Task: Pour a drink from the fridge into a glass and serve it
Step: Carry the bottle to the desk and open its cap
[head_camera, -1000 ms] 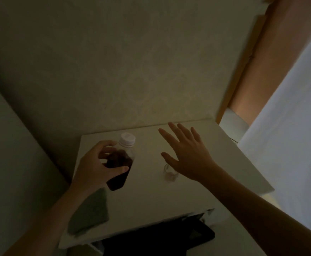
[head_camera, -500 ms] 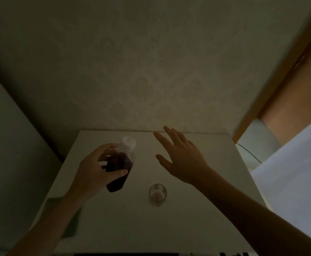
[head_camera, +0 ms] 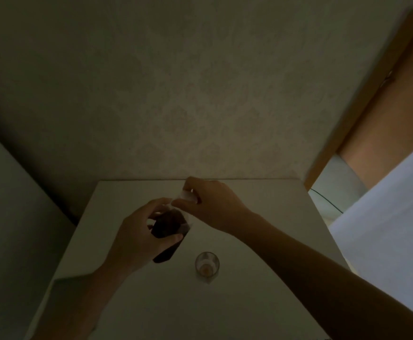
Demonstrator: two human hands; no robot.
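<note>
A small clear bottle [head_camera: 168,231] of dark drink stands tilted over the white tabletop [head_camera: 262,217]. My left hand [head_camera: 136,239] is wrapped around its body. My right hand [head_camera: 210,204] is closed over the white cap [head_camera: 188,196] at the top of the bottle. A small empty glass [head_camera: 207,263] stands upright on the table, just right of the bottle's base and below my right forearm. The room is dim.
A patterned wall [head_camera: 200,94] rises right behind the table. A dark cloth or pad [head_camera: 60,288] lies at the table's left front edge. A wooden door frame [head_camera: 362,114] and a white fabric surface [head_camera: 392,217] are at the right.
My right hand, spread open above the table before, has moved left and closed on the bottle cap. The left hand keeps its hold on the bottle.
</note>
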